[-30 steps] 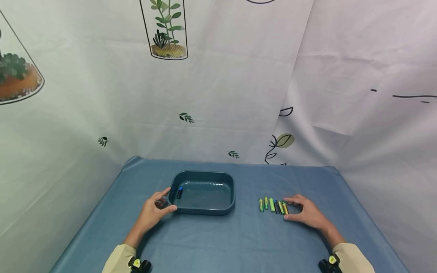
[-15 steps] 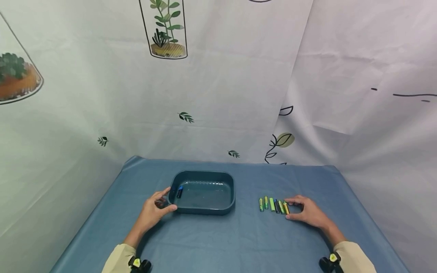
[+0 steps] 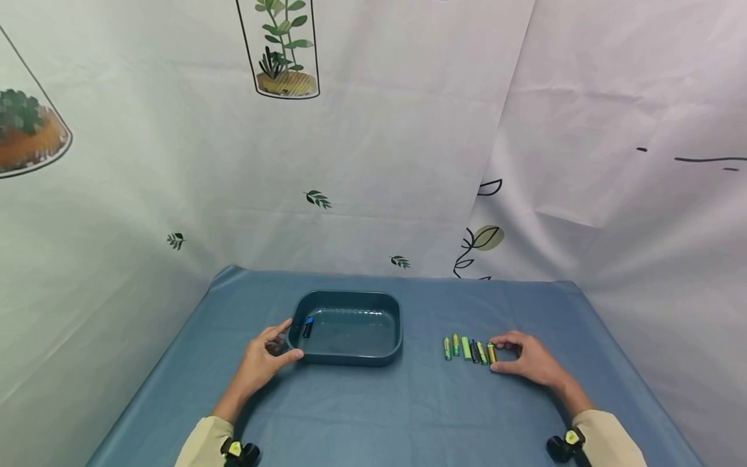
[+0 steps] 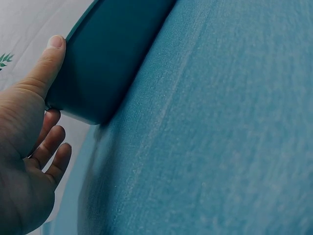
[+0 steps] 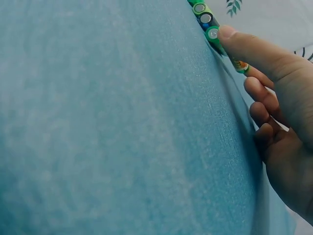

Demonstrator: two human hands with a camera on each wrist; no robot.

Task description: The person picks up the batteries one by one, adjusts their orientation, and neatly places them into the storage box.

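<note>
A dark teal rectangular dish [image 3: 356, 360] stands left of the middle, with one blue-and-black battery [image 3: 307, 327] lying inside near its left wall. My left hand [image 3: 259, 360] holds the dish at its near left corner; in the left wrist view the thumb [image 4: 55, 49] lies against the wall. To the right, several batteries, mostly green [image 3: 466, 349], lie side by side in a row. At the row's right end my right hand [image 3: 531, 363] pinches a yellow-and-green battery [image 3: 491, 353] by its two ends, between thumb and forefinger. Its orange-and-green end [image 5: 240, 66] shows in the right wrist view.
A blue cloth [image 3: 373, 415] covers the table. Behind it and along the sides hangs a pale printed curtain [image 3: 379, 162]. A dark-coloured battery [image 3: 474, 351] lies among the green ones. Each wrist carries a small black camera [image 3: 563, 447].
My right hand has shifted slightly right with the end battery, and a narrow gap now separates it from its neighbour. The left hand and the dish have stayed in place.
</note>
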